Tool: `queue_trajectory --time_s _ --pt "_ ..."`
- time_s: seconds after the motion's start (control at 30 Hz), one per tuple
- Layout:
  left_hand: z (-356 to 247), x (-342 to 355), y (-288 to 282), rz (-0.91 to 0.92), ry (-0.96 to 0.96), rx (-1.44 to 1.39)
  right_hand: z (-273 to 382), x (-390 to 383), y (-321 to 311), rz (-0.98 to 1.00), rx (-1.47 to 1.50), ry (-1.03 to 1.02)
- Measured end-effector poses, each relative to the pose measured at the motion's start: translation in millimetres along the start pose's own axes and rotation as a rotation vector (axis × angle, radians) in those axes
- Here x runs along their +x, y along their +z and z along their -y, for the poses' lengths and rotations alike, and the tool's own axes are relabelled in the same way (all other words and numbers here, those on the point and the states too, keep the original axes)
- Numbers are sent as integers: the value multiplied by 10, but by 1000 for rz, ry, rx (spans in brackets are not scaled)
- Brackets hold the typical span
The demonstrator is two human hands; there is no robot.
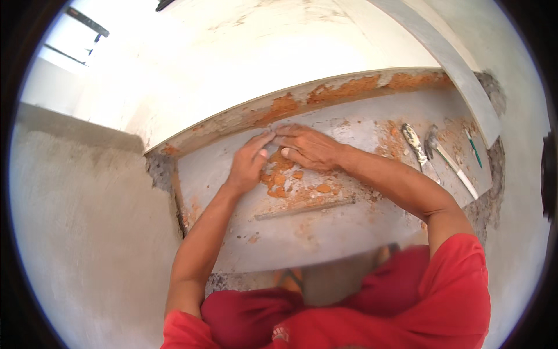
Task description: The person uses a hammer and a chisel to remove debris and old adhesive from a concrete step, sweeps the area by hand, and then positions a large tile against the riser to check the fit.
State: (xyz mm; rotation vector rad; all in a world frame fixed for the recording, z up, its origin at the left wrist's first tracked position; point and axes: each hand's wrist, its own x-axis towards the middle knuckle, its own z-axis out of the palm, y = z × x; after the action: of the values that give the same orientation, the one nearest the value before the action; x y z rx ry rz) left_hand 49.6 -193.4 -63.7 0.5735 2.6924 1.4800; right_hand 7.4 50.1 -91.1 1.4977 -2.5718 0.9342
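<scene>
My left hand and my right hand meet over a grey stone slab, near the back ledge, fingers bent and drawn together; what lies between their fingertips is too small to make out. Orange, crumbled mortar lies just below them. A thin grey bar rests nearer me on the slab. At the right lie a scraper with a mottled, light handle, a hammer with a white handle and a slim green tool.
A raised ledge with patchy orange mortar runs along the back, below a pale upper surface. Grey plastered walls flank the slab. A long grey strip slants across the upper right. Dark metal fittings show at the top left.
</scene>
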Motion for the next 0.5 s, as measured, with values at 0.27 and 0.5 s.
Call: queue_trajectory --time_s 0.27,0.5 --pt "-61 337 78 313 308 529 -153 -1115 -1295 -52 81 592" --pt "-601 558 563 558 152 10 -342 -1813 -1295 60 -59 501"
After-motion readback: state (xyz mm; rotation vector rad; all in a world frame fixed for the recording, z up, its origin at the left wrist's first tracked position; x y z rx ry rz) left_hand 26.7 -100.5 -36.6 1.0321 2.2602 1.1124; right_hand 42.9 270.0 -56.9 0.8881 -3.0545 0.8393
